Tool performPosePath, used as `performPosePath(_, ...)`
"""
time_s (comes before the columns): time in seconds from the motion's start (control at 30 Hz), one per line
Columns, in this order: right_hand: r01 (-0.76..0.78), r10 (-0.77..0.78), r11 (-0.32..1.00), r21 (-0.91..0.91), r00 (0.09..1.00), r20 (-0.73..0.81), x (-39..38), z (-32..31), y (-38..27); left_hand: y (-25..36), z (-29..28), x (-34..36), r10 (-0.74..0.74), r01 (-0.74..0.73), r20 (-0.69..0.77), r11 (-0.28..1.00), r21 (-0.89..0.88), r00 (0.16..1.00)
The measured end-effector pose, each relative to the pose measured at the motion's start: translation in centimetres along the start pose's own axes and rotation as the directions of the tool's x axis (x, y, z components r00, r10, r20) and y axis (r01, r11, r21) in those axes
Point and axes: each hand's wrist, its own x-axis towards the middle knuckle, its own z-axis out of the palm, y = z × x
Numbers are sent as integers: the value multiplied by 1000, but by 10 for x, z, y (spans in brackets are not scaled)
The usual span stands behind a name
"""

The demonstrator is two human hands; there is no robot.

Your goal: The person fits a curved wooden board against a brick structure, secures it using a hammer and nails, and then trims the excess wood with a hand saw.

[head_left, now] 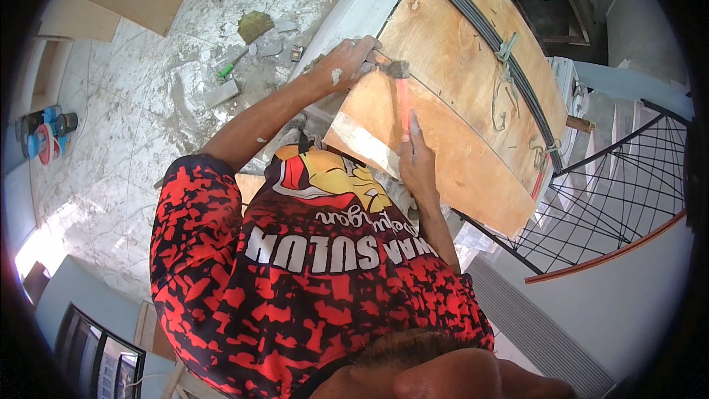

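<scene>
- Right hand (pixel 419 166): clamped around the lower part of the handle of a hammer (pixel 404 103); the index finger is laid along the handle.
- Hammer: handle red-orange; its grey, dusty hammer head (pixel 399 69) is placed over the seam between two plywood boards, just beside the left fingers. Contact with the wood cannot be told.
- Left hand (pixel 351 65): set at the left end of the same seam, apart from the right hand, fingers bent; whether anything is pinched between them cannot be told. Pale smears are seen on hand and forearm.
- Lower board (pixel 450 159): spread beneath the hammer and right hand; its near-left corner is brightly lit.
- Upper board (pixel 436 33): laid alongside, beyond the seam; crossed by a bundle of dark rods (pixel 491 29), by which a pale green cord (pixel 505 81) is looped.
- A red-and-black patterned shirt (pixel 317 295) is worn.
- Tiled floor (pixel 125 96), left: stained with pale residue. On it are noted a green-handled tool (pixel 226 71), an olive-coloured lump (pixel 255 26) and a pale block (pixel 221 94).
- Far left: a blue-and-red device (pixel 49 137) is seen.
- Right: a black railing (pixel 617 196) is topped by a brown handrail (pixel 609 254).
- Lower right: a ribbed grey panel (pixel 543 329) is seen.
</scene>
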Motion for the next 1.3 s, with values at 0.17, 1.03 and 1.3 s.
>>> performPosePath(0.17,-76,78,997,-33,996,53,3,-1,-7,9,0,-13,30,-37,-203,999,-27,979)
performPosePath(1.03,223,-171,948,228,959,-226,-22,-8,-18,26,44,-66,-622,648,270,530,-546,735)
performPosePath(1.3,256,-243,965,47,951,-190,-17,-7,-3,25,48,-69,-582,578,229,530,-620,780)
